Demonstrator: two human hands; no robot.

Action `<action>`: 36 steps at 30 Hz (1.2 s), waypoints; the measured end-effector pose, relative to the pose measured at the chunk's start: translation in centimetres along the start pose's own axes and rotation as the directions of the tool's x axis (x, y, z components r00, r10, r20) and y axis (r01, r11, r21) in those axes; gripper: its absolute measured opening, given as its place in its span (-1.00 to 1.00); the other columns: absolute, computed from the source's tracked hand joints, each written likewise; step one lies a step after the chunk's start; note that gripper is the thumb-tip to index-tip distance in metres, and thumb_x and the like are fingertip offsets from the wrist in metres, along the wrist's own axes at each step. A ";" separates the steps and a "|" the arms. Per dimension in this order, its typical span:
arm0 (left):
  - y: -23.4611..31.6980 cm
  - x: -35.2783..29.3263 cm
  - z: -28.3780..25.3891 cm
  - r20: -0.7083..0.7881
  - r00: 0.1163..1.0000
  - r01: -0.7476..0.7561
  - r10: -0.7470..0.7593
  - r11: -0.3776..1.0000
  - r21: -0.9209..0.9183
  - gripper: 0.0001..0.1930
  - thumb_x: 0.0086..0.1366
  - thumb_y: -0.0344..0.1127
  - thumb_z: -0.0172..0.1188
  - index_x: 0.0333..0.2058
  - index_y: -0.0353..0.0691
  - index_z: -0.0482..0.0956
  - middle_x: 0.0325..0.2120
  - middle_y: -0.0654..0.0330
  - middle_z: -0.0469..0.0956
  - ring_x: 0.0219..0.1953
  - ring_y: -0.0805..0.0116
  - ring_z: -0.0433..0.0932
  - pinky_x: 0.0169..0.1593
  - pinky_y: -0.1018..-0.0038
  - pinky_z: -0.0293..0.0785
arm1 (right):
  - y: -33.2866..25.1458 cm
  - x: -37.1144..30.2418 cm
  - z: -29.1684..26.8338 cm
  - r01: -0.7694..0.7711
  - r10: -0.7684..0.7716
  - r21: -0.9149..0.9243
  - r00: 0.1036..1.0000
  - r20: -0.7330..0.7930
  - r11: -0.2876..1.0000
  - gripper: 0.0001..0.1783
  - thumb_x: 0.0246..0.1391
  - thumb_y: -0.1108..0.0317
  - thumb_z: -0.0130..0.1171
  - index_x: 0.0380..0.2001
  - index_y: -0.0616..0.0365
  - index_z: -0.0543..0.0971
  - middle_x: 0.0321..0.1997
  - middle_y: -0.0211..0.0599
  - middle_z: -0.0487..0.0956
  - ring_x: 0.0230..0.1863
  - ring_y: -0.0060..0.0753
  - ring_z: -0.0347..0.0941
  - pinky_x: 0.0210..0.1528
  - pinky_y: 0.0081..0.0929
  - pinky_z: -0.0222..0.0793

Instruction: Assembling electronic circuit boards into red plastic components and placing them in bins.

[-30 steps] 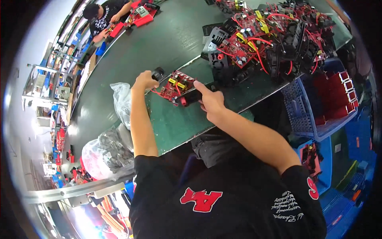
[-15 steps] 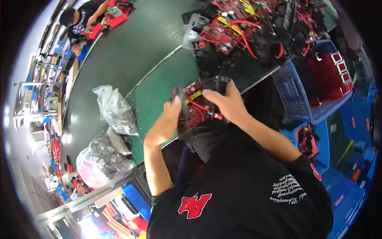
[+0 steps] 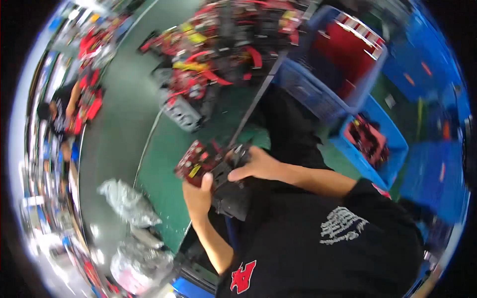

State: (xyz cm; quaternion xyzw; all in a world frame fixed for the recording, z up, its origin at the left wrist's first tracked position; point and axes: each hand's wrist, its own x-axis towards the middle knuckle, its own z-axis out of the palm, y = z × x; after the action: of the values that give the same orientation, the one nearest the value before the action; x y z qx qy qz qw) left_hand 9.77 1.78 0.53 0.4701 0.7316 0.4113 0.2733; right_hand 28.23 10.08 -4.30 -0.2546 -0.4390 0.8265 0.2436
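Over the near edge of the green table, both my hands hold an electronic assembly. It has a red circuit board point(image 3: 188, 161) with a yellow part, joined to a black plastic housing point(image 3: 221, 175). My left hand point(image 3: 198, 196) grips the near side, its thumb pressed where board and housing meet. My right hand point(image 3: 259, 166) is closed round the housing's right end, thumb on its face. The fingers underneath are hidden, and motion blurs the finer parts.
Similar red boards, black parts and wires lie in a pile point(image 3: 218, 44) on the far table, a grey plastic piece point(image 3: 181, 113) at its near edge. Clear plastic bags point(image 3: 128, 202) lie left. A blue crate point(image 3: 310, 92) and blue bin point(image 3: 397, 151) stand right. A person point(image 3: 59, 111) works far left.
The whole view has swung, so the pile and crate sit further left. The assembly has been turned in my hands: its board now points away to the left and the housing faces up.
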 end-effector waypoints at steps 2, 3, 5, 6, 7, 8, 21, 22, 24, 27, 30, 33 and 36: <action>-0.4 -1.5 1.2 -0.074 0.997 -0.053 0.037 0.973 -0.225 -0.43 0.18 -0.22 0.29 0.06 -0.46 0.36 -0.06 -0.03 0.51 -0.04 0.20 0.49 0.07 0.26 0.40 | 2.2 0.5 0.3 0.000 0.000 -0.026 1.000 0.024 1.000 -0.44 -0.25 0.33 0.52 -0.13 0.26 0.55 -0.27 -0.40 0.58 -0.24 -0.55 0.47 -0.15 -0.48 0.40; -0.9 -2.5 1.5 -0.111 0.993 -0.048 0.033 0.990 -0.132 -0.35 0.18 -0.12 0.29 0.09 -0.49 0.31 0.00 -0.09 0.45 0.00 0.15 0.47 0.10 0.24 0.38 | 3.7 0.7 -0.2 0.085 -0.081 -0.055 0.994 0.071 0.995 -0.39 -0.29 0.33 0.54 -0.11 0.28 0.54 -0.23 -0.38 0.58 -0.20 -0.55 0.46 -0.12 -0.49 0.40; -1.4 -4.4 2.4 -0.212 0.975 -0.068 0.068 0.998 0.009 -0.20 0.18 0.08 0.25 0.13 -0.53 0.23 0.06 -0.16 0.38 0.04 0.08 0.44 0.12 0.22 0.36 | 2.7 -0.9 -1.3 0.122 -0.120 0.007 0.967 0.225 0.993 -0.28 -0.36 0.31 0.59 -0.05 0.31 0.52 -0.07 -0.29 0.57 -0.06 -0.50 0.45 0.03 -0.46 0.37; -1.2 -5.2 3.6 -0.275 0.956 -0.094 0.106 0.994 0.055 -0.14 0.18 0.17 0.22 0.13 -0.55 0.22 0.06 -0.18 0.36 0.03 0.05 0.44 0.12 0.21 0.36 | 1.4 -2.5 -2.3 0.185 -0.172 -0.042 0.960 0.220 0.982 -0.22 -0.35 0.31 0.59 0.02 0.32 0.49 0.01 -0.24 0.56 0.01 -0.45 0.45 0.12 -0.43 0.34; 0.6 -5.8 4.8 -0.241 0.968 -0.072 0.071 0.997 0.008 -0.08 0.17 0.24 0.19 0.15 -0.55 0.20 0.04 -0.17 0.37 0.01 0.05 0.45 0.11 0.20 0.36 | 0.8 -3.8 -3.6 0.208 -0.203 0.006 0.950 0.237 0.978 -0.17 -0.35 0.29 0.59 0.06 0.32 0.47 0.04 -0.22 0.55 0.04 -0.43 0.44 0.16 -0.41 0.32; 2.8 -6.0 6.1 -0.166 0.984 -0.068 0.070 0.998 0.015 -0.02 0.13 0.28 0.21 0.17 -0.55 0.17 0.00 -0.15 0.39 0.00 0.05 0.45 0.10 0.20 0.37 | 0.4 -4.9 -5.0 0.226 -0.232 0.053 0.937 0.261 0.973 -0.12 -0.36 0.27 0.59 0.11 0.33 0.45 0.07 -0.20 0.54 0.06 -0.41 0.44 0.20 -0.38 0.29; 18.9 5.2 26.6 0.784 0.562 0.230 -0.266 0.960 0.161 -0.69 0.43 -0.22 -0.16 -0.23 -0.34 0.48 -0.41 0.14 0.56 -0.44 0.27 0.53 -0.34 0.40 0.37 | 4.6 -18.6 -26.6 0.686 -0.617 0.190 0.720 -0.317 0.703 0.18 -0.40 0.09 0.54 0.28 0.35 0.19 0.23 0.04 0.37 0.17 -0.17 0.40 0.28 -0.19 0.21; 19.8 6.7 29.5 0.831 0.547 -0.229 0.105 0.973 0.028 -0.62 0.44 -0.18 -0.22 -0.34 -0.33 0.50 -0.40 0.14 0.57 -0.52 0.39 0.49 -0.43 0.46 0.30 | 3.5 -21.1 -26.8 0.697 -0.546 0.174 0.670 -0.503 0.695 0.24 -0.44 0.08 0.56 0.31 0.36 0.14 0.27 0.03 0.33 0.20 -0.18 0.37 0.30 -0.16 0.18; 19.9 10.4 38.9 0.769 0.332 -0.601 0.546 0.751 -0.274 -0.56 0.46 -0.14 -0.24 -0.42 -0.34 0.48 -0.52 0.11 0.50 -0.48 0.33 0.44 -0.36 0.39 0.32 | 3.2 -25.0 -28.4 0.761 -0.499 0.194 0.571 -0.652 0.619 -0.01 -0.54 0.16 0.59 0.07 0.35 0.42 -0.05 -0.04 0.58 -0.05 -0.18 0.54 0.18 -0.15 0.37; 22.7 14.0 53.2 0.554 0.506 -0.548 0.661 0.742 -0.385 -0.69 0.35 -0.19 0.05 -0.35 -0.39 0.47 -0.35 -0.07 0.52 -0.27 0.02 0.49 -0.15 0.26 0.38 | 3.2 -29.0 -28.7 0.847 -0.451 0.142 0.406 -0.795 0.512 0.14 -0.55 0.17 0.59 0.18 0.40 0.29 0.00 0.02 0.56 -0.03 -0.16 0.55 0.13 -0.20 0.43; 24.7 16.7 63.2 0.477 0.320 -0.941 0.819 0.333 0.059 -0.50 0.08 0.04 0.29 -0.33 -0.39 0.54 -0.30 -0.12 0.54 -0.12 -0.08 0.49 -0.06 0.15 0.44 | 8.0 -30.3 -28.7 0.907 -0.457 0.026 0.237 -0.857 0.421 0.17 -0.55 0.16 0.60 0.19 0.42 0.26 0.02 0.04 0.54 -0.04 -0.17 0.55 0.06 -0.25 0.49; 24.7 18.5 67.9 0.618 0.087 -0.996 0.781 0.047 0.081 -0.66 0.01 -0.13 0.26 -0.46 -0.36 0.60 -0.45 -0.09 0.58 -0.24 -0.04 0.57 -0.17 0.13 0.49 | 9.5 -31.5 -27.3 0.911 -0.399 0.009 0.190 -0.897 0.412 0.23 -0.55 0.11 0.60 0.22 0.41 0.21 0.09 0.02 0.49 -0.03 -0.21 0.55 -0.01 -0.31 0.53; 26.7 18.6 67.7 0.616 0.322 -0.946 0.719 0.228 0.229 -0.79 -0.05 -0.25 0.20 -0.60 -0.31 0.62 -0.60 -0.04 0.59 -0.42 -0.05 0.61 -0.29 0.12 0.51 | 9.5 -31.8 -27.7 0.916 -0.455 -0.001 0.198 -0.868 0.401 0.21 -0.53 0.08 0.57 0.22 0.39 0.22 0.12 0.08 0.45 0.03 -0.08 0.48 0.06 -0.19 0.45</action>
State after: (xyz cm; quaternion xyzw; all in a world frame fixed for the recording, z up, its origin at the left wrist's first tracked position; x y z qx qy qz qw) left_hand 67.84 47.94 -11.45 0.9179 0.3642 0.1569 -0.0129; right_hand 68.06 2.16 -19.20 -0.2571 -0.1092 0.4964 0.8219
